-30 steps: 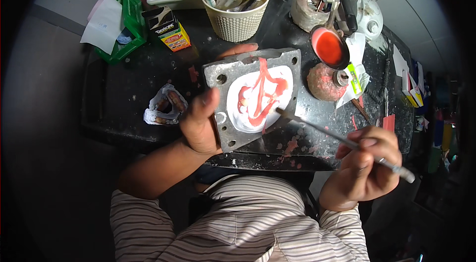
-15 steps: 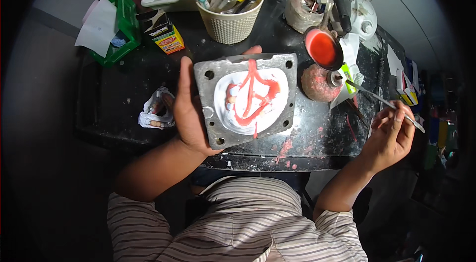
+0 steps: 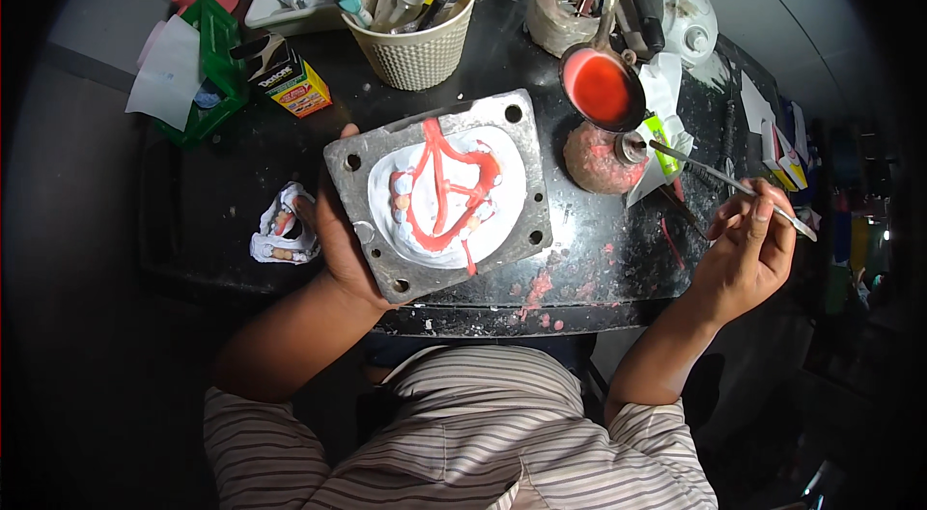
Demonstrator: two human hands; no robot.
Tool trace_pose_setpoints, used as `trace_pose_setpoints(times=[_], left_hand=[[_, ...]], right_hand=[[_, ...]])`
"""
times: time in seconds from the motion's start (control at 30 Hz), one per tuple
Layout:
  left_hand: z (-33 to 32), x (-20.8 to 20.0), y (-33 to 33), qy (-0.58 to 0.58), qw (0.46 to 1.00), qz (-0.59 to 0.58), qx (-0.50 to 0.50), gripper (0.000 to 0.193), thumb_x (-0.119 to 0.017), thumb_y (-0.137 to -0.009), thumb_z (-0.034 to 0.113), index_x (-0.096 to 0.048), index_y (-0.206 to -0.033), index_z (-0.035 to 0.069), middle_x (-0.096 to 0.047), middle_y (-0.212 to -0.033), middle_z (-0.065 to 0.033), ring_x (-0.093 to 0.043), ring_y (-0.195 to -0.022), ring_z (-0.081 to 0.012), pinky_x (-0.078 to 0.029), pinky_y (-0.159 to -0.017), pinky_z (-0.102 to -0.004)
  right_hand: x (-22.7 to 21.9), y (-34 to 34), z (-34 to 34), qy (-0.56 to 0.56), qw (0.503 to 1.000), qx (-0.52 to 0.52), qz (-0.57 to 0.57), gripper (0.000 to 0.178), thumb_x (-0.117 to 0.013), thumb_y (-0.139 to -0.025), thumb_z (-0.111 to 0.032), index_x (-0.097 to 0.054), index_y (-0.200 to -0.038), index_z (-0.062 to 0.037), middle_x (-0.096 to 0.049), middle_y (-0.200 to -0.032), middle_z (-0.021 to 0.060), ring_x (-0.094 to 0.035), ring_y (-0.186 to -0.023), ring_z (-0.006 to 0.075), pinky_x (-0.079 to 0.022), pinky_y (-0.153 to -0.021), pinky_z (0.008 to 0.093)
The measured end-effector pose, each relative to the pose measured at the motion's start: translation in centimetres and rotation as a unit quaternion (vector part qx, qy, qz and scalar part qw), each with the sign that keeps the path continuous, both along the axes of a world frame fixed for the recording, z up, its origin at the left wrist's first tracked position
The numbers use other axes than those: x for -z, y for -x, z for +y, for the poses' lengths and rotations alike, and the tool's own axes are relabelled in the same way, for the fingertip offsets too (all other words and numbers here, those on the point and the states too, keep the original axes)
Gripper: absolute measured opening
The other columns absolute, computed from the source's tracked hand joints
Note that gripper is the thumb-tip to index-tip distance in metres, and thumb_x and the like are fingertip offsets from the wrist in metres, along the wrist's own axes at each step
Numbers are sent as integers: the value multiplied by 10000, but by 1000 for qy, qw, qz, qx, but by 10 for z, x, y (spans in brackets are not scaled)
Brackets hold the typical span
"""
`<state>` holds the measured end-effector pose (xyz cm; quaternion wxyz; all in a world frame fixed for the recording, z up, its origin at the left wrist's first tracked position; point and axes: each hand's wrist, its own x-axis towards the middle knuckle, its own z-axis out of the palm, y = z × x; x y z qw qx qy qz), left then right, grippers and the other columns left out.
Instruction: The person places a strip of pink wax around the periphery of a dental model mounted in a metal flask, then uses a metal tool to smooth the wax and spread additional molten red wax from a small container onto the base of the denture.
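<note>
My left hand (image 3: 340,238) is wrapped around the left side of a grey metal dental flask half (image 3: 534,135), held up tilted above the table; most of its fingers are hidden beneath. White plaster (image 3: 508,177) fills the flask, with a few teeth and strips of red-pink wax (image 3: 439,177) on it. Pinched in my right hand (image 3: 745,254) is a slim metal wax spatula (image 3: 713,172). Its far tip is beside the metal neck of a round, wax-smeared spirit lamp (image 3: 591,162). Over the lamp sits a small dark ladle (image 3: 637,114) with red molten wax.
Left of the flask lies a plaster piece with teeth (image 3: 282,235). Behind are a small box (image 3: 299,90), a green tray (image 3: 224,51), a cream woven basket (image 3: 415,56) of tools and a bag of bits (image 3: 552,17). Wax scraps (image 3: 537,290) dot the black table (image 3: 222,162).
The flask half has turned counterclockwise, its right side now higher. The whole view has shifted, moving the table things leftward. My right hand keeps the spatula near the lamp.
</note>
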<state>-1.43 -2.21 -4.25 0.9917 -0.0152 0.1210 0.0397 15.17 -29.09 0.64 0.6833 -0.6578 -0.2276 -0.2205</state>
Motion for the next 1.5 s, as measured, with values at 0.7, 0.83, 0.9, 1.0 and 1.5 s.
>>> trace_pose_setpoints(times=[0.7,0.83,0.9,1.0,1.5], left_hand=[[-5,-5,9,-159,987,2,-33,618,-568,-801,292,-521,-1308,-59,-613,-1257,-208,-597,-1161,-340,-435,-1043,-467],[-6,-5,13,-142,986,-65,-52,574,-576,-799,209,-519,-1301,-65,-627,-1228,-204,-628,-1109,-328,-477,-1012,-445],[-6,-5,13,-154,983,-89,-52,582,-576,-803,211,-510,-1311,-65,-625,-1230,-203,-626,-1116,-323,-476,-1013,-448],[-6,-6,13,-186,980,-47,-44,585,-574,-808,212,-501,-1317,-69,-624,-1231,-202,-625,-1116,-320,-475,-1010,-444],[-4,-5,15,-178,982,-54,-36,592,-564,-824,202,-474,-1338,-78,-612,-1250,-208,-616,-1139,-320,-466,-1024,-438]], right_hand=[[-3,15,20,40,996,-63,-40,186,-670,-914,-21,-652,-1057,97,-692,-972,269,-594,-570,126,-441,-500,203],[-6,29,20,-6,997,-80,-10,195,-662,-929,-63,-642,-1066,74,-683,-954,263,-583,-559,131,-430,-470,206],[-6,40,24,2,986,-162,-31,214,-679,-920,-86,-630,-1061,67,-670,-932,238,-594,-554,158,-445,-464,212],[-9,60,33,42,981,-190,-24,214,-728,-885,-137,-637,-961,41,-664,-839,192,-677,-637,233,-523,-526,255],[-14,73,46,177,950,-240,-90,129,-784,-742,-74,-727,-833,-2,-744,-825,126,-693,-653,181,-505,-560,255]])
